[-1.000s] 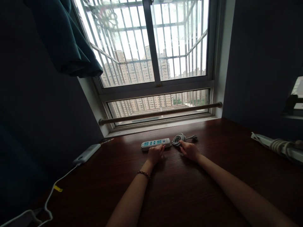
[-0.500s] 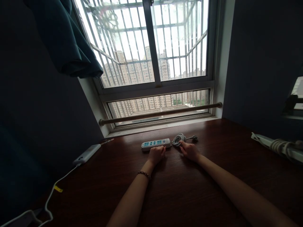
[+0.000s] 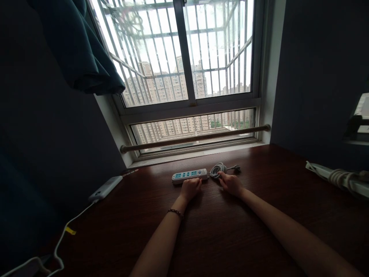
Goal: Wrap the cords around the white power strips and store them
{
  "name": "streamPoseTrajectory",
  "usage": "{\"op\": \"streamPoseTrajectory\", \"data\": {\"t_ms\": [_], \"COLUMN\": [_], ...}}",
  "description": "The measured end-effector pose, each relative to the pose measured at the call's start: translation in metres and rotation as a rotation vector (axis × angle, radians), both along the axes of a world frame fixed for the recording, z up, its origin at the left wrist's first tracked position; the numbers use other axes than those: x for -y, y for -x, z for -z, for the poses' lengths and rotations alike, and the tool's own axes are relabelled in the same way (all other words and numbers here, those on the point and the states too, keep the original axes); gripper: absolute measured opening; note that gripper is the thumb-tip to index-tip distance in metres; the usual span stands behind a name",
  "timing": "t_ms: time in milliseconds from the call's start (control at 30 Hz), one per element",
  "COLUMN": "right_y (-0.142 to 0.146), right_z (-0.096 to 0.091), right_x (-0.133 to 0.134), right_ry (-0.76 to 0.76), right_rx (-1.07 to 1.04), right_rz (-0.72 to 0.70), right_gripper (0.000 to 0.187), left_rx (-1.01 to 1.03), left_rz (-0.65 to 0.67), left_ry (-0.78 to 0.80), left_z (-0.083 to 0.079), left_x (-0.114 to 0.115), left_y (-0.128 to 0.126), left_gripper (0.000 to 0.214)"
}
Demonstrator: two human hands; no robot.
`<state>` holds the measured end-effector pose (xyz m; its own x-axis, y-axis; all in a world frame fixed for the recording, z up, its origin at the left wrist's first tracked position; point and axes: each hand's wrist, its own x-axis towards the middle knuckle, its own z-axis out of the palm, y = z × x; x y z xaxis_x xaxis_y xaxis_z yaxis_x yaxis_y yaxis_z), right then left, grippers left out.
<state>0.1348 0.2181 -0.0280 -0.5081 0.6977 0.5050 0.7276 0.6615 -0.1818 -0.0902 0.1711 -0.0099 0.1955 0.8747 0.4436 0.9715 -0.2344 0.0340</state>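
A white power strip [image 3: 176,179] with teal sockets lies on the dark red-brown wooden surface. My left hand [image 3: 190,188] rests at its front edge with the fingers curled in; no object shows in them. To the right of the strip lies its grey power cord [image 3: 218,167], wound into a coil, with a dark plug [image 3: 236,169] at the far end. At the coil's lower edge my right hand [image 3: 231,184] has its thumb and fingers closed on the cord. The curled fingertips of both hands are partly hidden.
A white device like a power bank [image 3: 107,188], with a white cable [image 3: 77,215] plugged in, lies at left. At right is a pale long object with a wound cord [image 3: 340,177]. A rail [image 3: 196,139] crosses the window behind; a blue curtain [image 3: 89,65] hangs at upper left.
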Motion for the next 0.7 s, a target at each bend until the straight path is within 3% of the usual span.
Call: {"op": "streamPoseTrajectory", "data": {"t_ms": [700], "right_y": [-0.0002], "right_z": [-0.0029], "right_x": [0.0017], "right_ry": [0.027], "right_rx": [0.032], "right_rz": [0.009], "right_gripper": [0.033], "left_rx": [-0.005], "left_rz": [0.005], "left_ry": [-0.014], "left_z": [0.0016], "left_x": [-0.0008], "left_y": [0.0000], "left_gripper": [0.039]}}
